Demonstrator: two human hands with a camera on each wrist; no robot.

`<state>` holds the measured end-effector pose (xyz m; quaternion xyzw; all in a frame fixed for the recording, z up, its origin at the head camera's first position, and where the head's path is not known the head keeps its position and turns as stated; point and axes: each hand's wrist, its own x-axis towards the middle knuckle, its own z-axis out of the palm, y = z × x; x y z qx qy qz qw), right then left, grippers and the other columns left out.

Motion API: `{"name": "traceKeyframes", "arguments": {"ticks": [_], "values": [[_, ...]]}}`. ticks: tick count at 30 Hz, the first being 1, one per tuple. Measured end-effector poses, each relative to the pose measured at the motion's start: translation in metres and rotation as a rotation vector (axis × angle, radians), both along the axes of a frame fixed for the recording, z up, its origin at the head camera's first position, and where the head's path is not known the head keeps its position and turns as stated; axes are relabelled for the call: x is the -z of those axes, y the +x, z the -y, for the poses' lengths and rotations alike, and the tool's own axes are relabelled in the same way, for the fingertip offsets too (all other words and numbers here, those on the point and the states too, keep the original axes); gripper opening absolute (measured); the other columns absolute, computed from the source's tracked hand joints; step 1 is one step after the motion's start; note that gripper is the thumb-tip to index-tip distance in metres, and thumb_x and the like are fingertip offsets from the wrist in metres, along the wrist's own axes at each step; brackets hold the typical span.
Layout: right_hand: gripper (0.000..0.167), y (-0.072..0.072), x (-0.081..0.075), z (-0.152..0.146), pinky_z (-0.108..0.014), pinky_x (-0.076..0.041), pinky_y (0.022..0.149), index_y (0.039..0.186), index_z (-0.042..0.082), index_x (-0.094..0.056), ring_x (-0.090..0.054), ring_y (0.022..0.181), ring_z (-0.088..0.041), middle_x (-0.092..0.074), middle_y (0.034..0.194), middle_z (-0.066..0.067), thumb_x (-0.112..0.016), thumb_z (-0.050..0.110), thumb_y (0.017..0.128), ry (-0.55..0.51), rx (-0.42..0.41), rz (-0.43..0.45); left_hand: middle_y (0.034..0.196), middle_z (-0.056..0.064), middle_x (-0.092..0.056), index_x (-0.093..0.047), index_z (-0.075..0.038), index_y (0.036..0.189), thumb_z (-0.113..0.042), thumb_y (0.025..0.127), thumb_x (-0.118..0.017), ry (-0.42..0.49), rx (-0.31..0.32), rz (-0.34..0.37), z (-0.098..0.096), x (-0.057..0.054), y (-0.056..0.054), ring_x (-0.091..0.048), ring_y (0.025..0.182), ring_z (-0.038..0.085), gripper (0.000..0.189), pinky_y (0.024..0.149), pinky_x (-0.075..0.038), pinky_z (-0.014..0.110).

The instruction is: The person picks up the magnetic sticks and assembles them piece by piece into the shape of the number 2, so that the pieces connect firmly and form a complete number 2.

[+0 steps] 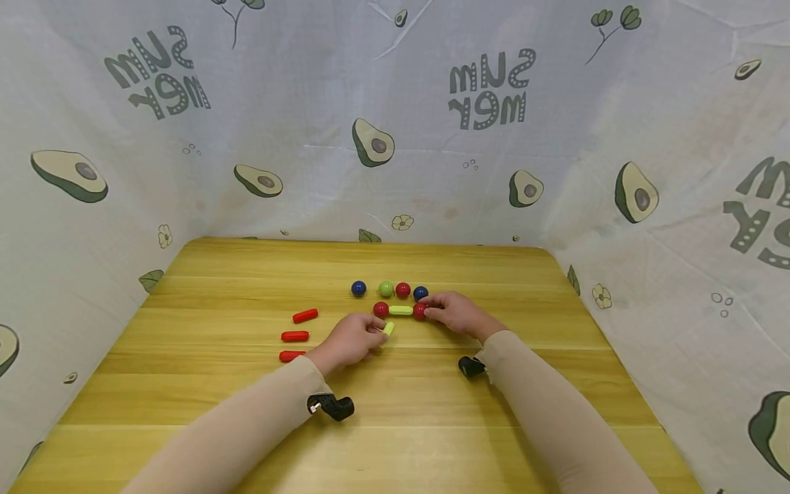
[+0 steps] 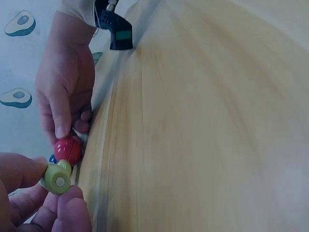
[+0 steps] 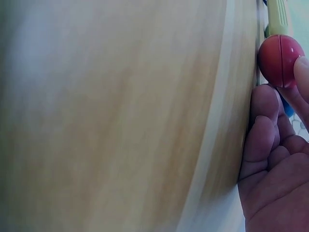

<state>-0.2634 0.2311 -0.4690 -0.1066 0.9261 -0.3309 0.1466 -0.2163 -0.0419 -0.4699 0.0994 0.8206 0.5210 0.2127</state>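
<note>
My left hand [image 1: 353,337] pinches a short yellow-green rod [image 2: 58,180] between thumb and fingers; a round silver spot shows on its end. Just beyond it, a second yellow-green rod [image 1: 400,311] lies between two red balls, one at each end. My right hand [image 1: 458,313] holds the right-hand red ball [image 3: 280,60] by thumb and fingers, and that ball meets the rod's end. The left-hand red ball [image 1: 380,309] sits close to my left fingertips.
Behind the joined pieces stand a blue ball [image 1: 358,288], a green ball [image 1: 385,289], a red ball [image 1: 403,289] and another blue ball [image 1: 421,293]. Three red rods lie left of my left hand, the middle red rod [image 1: 295,336] among them. A patterned cloth [image 1: 308,137] rises behind the wooden table [image 1: 395,439].
</note>
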Motion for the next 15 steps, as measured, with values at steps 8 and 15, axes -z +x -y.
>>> {"name": "traceKeyframes", "arguments": {"ticks": [8,15], "values": [[0.032,-0.002,0.001,-0.002,-0.053,-0.046,0.113,0.136,0.013,-0.071,-0.062,0.117,-0.026,-0.071,0.134,-0.011,-0.06,0.026,0.108,-0.003,-0.006,-0.001,0.102,0.008,-0.077,-0.068,-0.002,0.133,-0.017,0.101,-0.072,0.061,-0.017,0.047,-0.031,0.002,0.002,-0.07,0.078,0.016,0.036,0.064,-0.06,0.028],[0.031,-0.002,0.002,-0.002,-0.052,-0.047,0.113,0.134,0.014,-0.072,-0.062,0.117,-0.026,-0.071,0.134,-0.011,-0.06,0.027,0.109,-0.001,-0.013,0.0,0.095,0.007,-0.075,-0.068,-0.003,0.133,-0.019,0.101,-0.072,0.076,-0.066,0.058,-0.048,0.006,0.002,-0.071,0.08,0.015,0.036,0.066,-0.061,0.03]]}}
